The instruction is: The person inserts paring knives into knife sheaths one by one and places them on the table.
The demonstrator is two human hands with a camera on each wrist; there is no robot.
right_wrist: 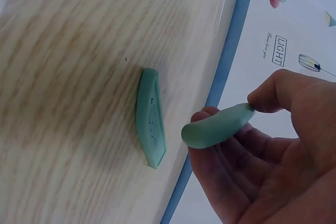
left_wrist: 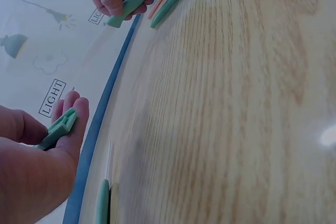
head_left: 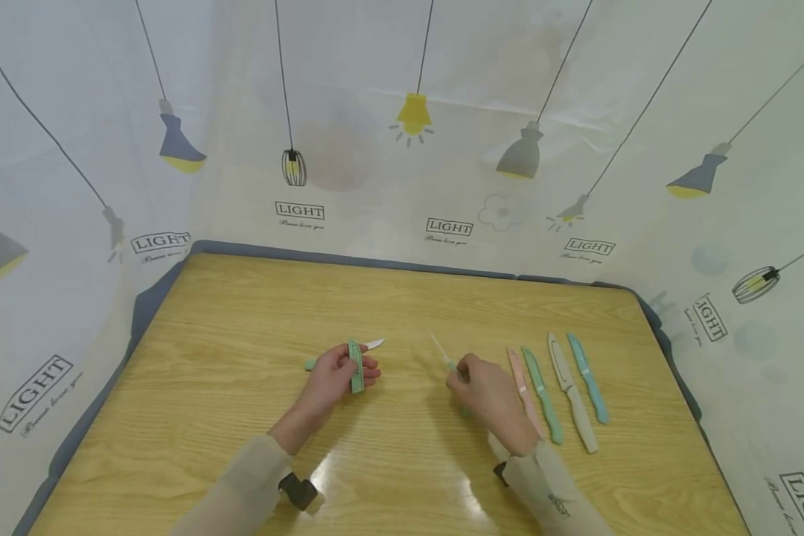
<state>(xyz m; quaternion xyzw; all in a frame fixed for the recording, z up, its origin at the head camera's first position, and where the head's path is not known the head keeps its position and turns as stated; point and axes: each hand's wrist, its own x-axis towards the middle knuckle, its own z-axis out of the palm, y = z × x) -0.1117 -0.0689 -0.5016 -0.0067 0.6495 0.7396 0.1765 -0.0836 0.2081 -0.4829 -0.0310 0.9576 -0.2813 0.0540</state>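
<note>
My left hand (head_left: 327, 378) pinches a green knife sheath (head_left: 356, 368) between thumb and fingers, its slotted end showing in the left wrist view. On the table just beyond that hand lies an unsheathed knife (head_left: 375, 344) with a green handle (left_wrist: 102, 203), partly hidden by the hand in the head view. My right hand (head_left: 487, 391) grips a second knife by its curved green handle (right_wrist: 218, 128), the bare blade (head_left: 438, 347) pointing away and to the left. Under the right hand another green sheath (right_wrist: 151, 119) lies on the table, mostly covered in the head view.
Right of the right hand lie several sheathed knives in a row: pink (head_left: 517, 368), green (head_left: 543, 394), white (head_left: 572, 391) and blue (head_left: 588, 378). The wooden table (head_left: 241, 298) is edged by a blue-grey border (head_left: 375, 264) and a lamp-printed curtain (head_left: 362, 201).
</note>
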